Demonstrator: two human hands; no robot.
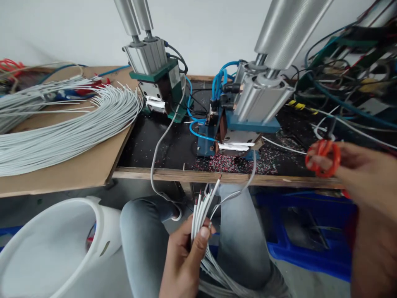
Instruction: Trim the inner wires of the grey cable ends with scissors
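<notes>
Left hand closed round white cable bundle over lap, right hand holding red-handled tool near bench edge. Bundle's probably light, springy, bit slick; best gripped just below tips.

The left hand grips white cables in front of the bench, tips upward. The right hand holds red scissors near the bench's right side. Two machines stand on the bench, specks scattered around the right one. Left, a coil lies on cardboard, above a white bucket.
</notes>
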